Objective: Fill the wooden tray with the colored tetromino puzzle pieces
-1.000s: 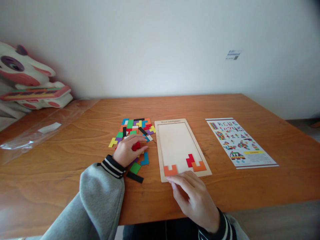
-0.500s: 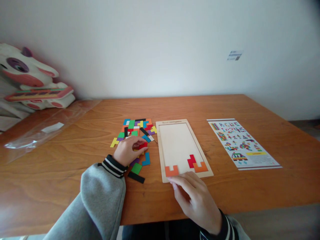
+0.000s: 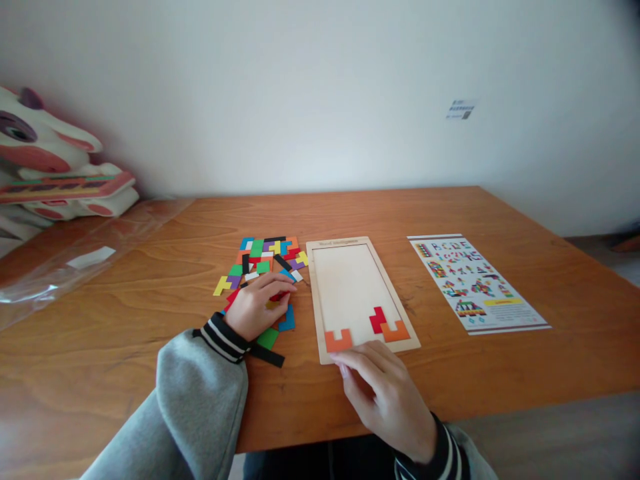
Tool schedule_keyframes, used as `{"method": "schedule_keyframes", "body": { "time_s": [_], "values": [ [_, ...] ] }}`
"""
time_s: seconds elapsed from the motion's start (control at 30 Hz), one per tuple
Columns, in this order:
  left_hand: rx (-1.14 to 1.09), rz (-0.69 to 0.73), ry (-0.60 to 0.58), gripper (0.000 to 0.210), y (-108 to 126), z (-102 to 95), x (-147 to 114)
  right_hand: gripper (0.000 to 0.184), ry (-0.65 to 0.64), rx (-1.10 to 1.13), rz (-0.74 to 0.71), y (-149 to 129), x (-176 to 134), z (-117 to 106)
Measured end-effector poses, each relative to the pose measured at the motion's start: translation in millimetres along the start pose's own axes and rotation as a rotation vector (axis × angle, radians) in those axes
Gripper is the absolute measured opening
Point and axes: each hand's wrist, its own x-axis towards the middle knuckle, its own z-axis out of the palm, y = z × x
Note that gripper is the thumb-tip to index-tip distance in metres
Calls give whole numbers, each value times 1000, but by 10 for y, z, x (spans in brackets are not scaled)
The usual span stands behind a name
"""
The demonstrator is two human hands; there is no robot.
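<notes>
My left hand (image 3: 261, 305) is over the pile of coloured puzzle pieces, thumb and fingers closed on a red puzzle piece (image 3: 281, 295) that is mostly covered by the fingers. A blue piece (image 3: 287, 319), a green piece (image 3: 268, 338) and a black bar (image 3: 267, 355) lie beside it. At the near edge of the wooden puzzle tray (image 3: 313, 300), my right hand (image 3: 387, 397) has thumb and index fingertip together, with nothing visible in them. Inside the tray, an orange piece (image 3: 339, 341) sits in the near left corner. Another orange piece (image 3: 396, 331) and a red piece (image 3: 377, 320) are at the near right.
More loose pieces (image 3: 257, 248) lie left of the tray. A printed pattern sheet (image 3: 467, 283) is on the table (image 3: 530, 267) to the right. Clear plastic wrapping (image 3: 90, 257) and a toy keyboard with an animal figure (image 3: 65, 190) are at the left, near the wall.
The view has turned slightly, shifting everything a little left. My left hand still has the red piece, which its fingers now cover more. My right hand stays by the tray's near edge.
</notes>
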Motion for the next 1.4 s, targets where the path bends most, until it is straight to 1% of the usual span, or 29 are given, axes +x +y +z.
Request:
{"method": "schedule_keyframes", "body": {
  "time_s": [0.17,0.27,0.43,0.5,0.57,0.67,0.77,0.83,1.0,1.07,1.13,1.2,1.27,1.33,1.4],
  "values": [
    [-41,0,52,11,40,-27,9,25,23,6,-3,-8,16,-2],
    [-107,-59,68,9,70,-26,8,25,21,11,2,0,11,5],
    [-381,-226,117,9,159,42,7,25,-3,8,11,20,-7,14],
    [-499,-252,121,9,240,59,17,27,6,2,14,23,-11,12],
    [-602,-236,79,8,349,55,35,29,40,-4,20,20,-12,6],
    [-702,-177,-37,8,519,27,63,31,85,-1,36,12,-4,-8],
    [-757,-140,-127,13,631,11,80,29,61,17,31,5,10,-20],
    [-786,-122,-151,13,667,14,84,28,43,33,13,4,18,-26],
    [-816,-57,-143,7,698,51,77,29,60,99,2,4,30,-38],
    [-804,-43,-133,5,696,76,71,26,107,113,-1,7,35,-37],
    [-759,-58,-86,5,684,101,66,22,172,106,14,15,38,-28],
    [-676,-83,-27,7,666,114,66,21,250,91,77,30,33,-13],
    [-583,-81,5,8,651,109,71,23,323,67,174,49,22,4],
    [-513,-57,6,9,644,94,76,23,360,33,240,69,7,17],
    [-487,-35,-13,9,644,85,74,21,355,9,245,85,-8,26]
  ]
}}
